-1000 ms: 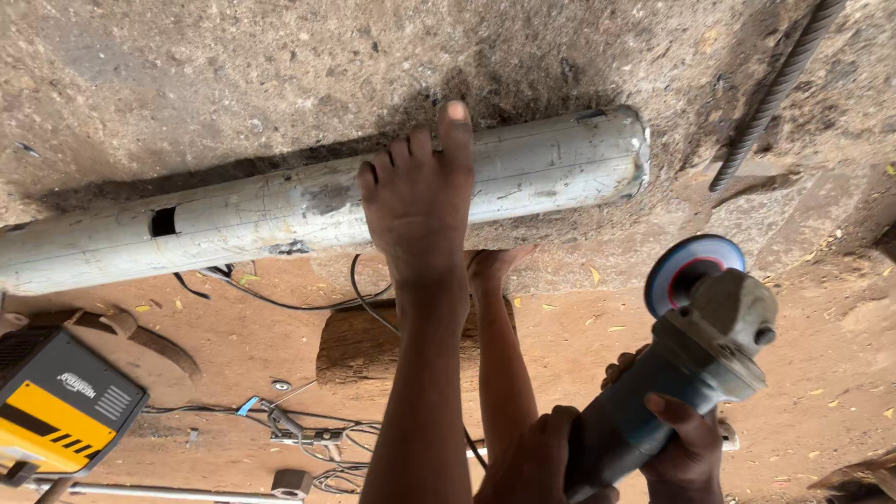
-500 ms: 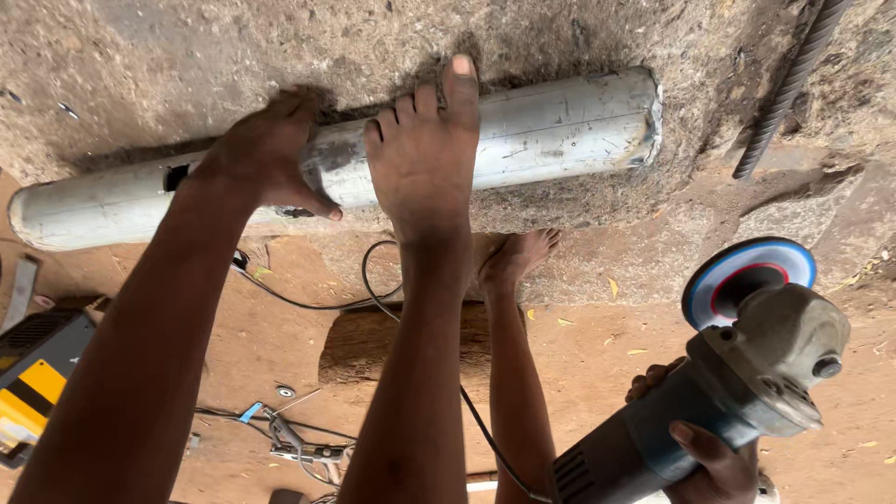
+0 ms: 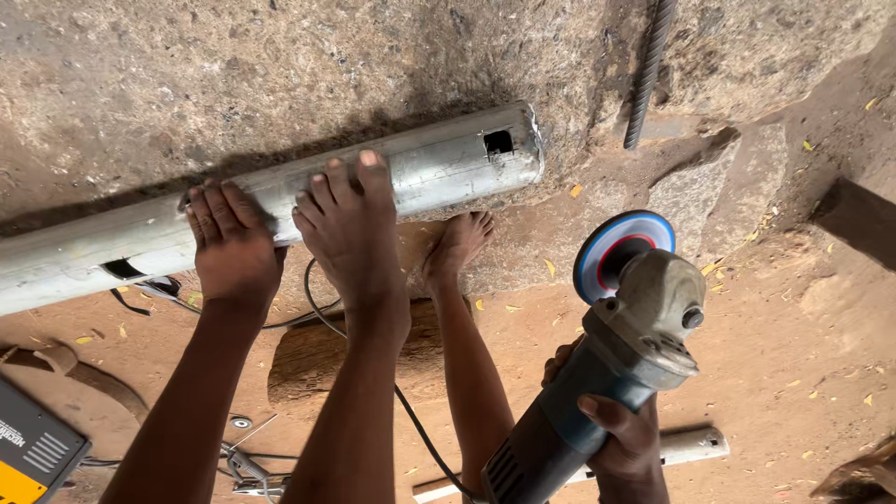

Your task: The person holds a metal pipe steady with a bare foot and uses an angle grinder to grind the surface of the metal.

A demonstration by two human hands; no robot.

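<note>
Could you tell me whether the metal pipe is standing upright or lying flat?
Lying flat: the metal pipe rests along the ground, pinned by the left hand.

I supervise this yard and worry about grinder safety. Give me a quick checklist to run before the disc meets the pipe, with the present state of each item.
1. Pipe held down: ok, left hand and one bare foot press on it.
2. Grinder grip: not ok, only the right hand holds it.
3. Disc clear of the pipe: ok, it hangs apart from it.
4. Disc guard: cannot tell.
5. Foot protection: not ok, both feet are bare.
6. Cable: not ok, it runs under the legs.
</note>
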